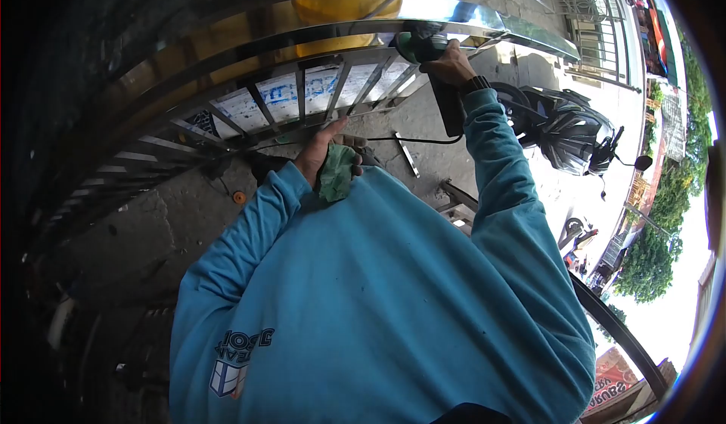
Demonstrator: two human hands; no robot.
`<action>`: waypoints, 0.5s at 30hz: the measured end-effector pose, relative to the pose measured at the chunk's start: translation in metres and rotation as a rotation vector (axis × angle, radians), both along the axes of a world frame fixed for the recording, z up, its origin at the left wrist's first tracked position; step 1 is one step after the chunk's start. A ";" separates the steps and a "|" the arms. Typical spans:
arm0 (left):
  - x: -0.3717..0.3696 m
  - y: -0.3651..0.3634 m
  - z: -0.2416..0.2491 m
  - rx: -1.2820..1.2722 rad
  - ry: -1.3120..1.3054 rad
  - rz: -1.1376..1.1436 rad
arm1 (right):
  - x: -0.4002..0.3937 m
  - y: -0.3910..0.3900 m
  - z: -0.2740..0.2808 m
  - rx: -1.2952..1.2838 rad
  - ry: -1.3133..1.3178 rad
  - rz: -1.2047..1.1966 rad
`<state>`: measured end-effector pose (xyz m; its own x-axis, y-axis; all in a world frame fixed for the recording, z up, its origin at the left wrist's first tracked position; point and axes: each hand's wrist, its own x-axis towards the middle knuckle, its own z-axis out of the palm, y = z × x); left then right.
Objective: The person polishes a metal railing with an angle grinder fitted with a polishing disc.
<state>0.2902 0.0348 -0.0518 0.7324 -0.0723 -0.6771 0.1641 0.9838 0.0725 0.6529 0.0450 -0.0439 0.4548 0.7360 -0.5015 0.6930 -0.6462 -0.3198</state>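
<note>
My right hand [452, 67], with a dark watch at the wrist, is closed around an angle grinder [454, 110]. Its green-stained round head [416, 46] is up against the shiny metal railing [348, 29]; whether the disc is spinning cannot be made out. In front of my chest, my left hand [314, 156] grips a rough green chunk [335, 173] that looks like a block of polishing compound. Its fingertips look dark and stained. A black cord [416, 140] runs from the grinder's tail end towards my left hand.
The railing's upright bars [301, 95] curve away to the left. Yellow surfaces [340, 8] show behind and reflect in it. A flat metal strip [406, 154] and an orange ring [240, 197] lie on the concrete. A motorcycle [571, 129] stands to the right.
</note>
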 end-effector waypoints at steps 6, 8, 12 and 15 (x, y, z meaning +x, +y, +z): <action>0.006 0.007 0.012 0.110 -0.002 -0.035 | -0.049 0.016 -0.012 0.088 0.104 0.124; -0.002 0.008 0.013 0.152 0.117 -0.008 | -0.047 0.015 -0.024 0.190 0.075 0.170; -0.029 0.008 0.007 0.145 0.128 0.034 | -0.024 0.011 -0.003 0.164 0.052 0.169; -0.052 0.008 0.002 0.138 0.174 0.085 | 0.007 0.010 0.011 -0.046 0.050 0.063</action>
